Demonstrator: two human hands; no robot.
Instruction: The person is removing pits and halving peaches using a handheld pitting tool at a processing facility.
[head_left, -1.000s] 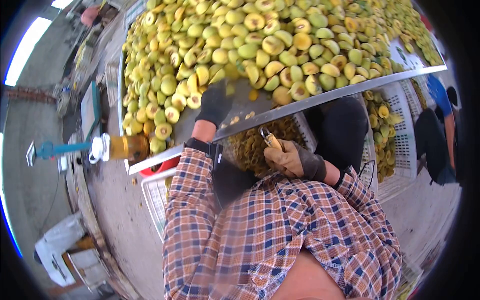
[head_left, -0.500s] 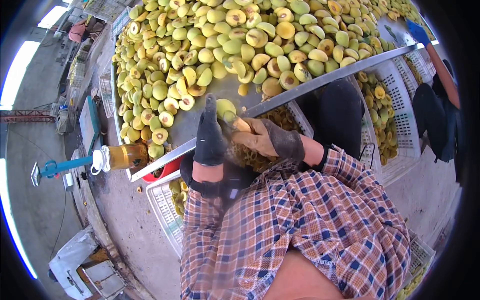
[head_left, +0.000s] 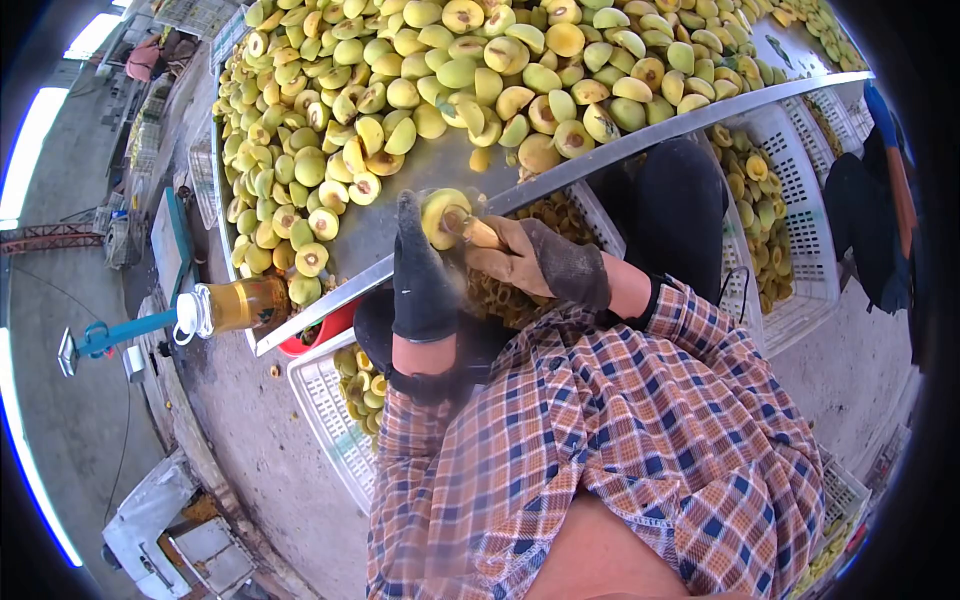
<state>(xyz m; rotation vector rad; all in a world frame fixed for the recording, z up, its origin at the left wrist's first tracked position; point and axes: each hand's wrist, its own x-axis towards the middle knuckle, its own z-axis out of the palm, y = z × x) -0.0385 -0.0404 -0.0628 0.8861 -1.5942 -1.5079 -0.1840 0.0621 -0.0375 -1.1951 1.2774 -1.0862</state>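
My left hand [head_left: 424, 272], in a dark glove, is closed around a yellow-green stone-fruit half [head_left: 440, 212], its cut face with a brown centre turned up and to the right. My right hand [head_left: 545, 258], in a tan and dark glove, grips a small tool with a wooden handle [head_left: 484, 234]. The tool's working end meets the fruit's cut face; its shape is hidden. Both hands are just in front of the metal table's edge rail [head_left: 570, 184]. Below them, partly covered, scooped fruit pieces [head_left: 515, 300] lie in a crate.
Many halved fruits [head_left: 400, 80] are heaped on the metal table [head_left: 425, 165]. A white crate of fruit pieces [head_left: 800, 220] stands to the right, another crate [head_left: 330, 410] to the left. A jar of amber liquid [head_left: 240, 305] is by the table corner. Another person's arm [head_left: 897, 190] hangs at far right.
My left hand has tilted the fruit half so its cut face shows more, and the tool is now against it. At far right, the other person's blue-gloved hand has left the table and dropped.
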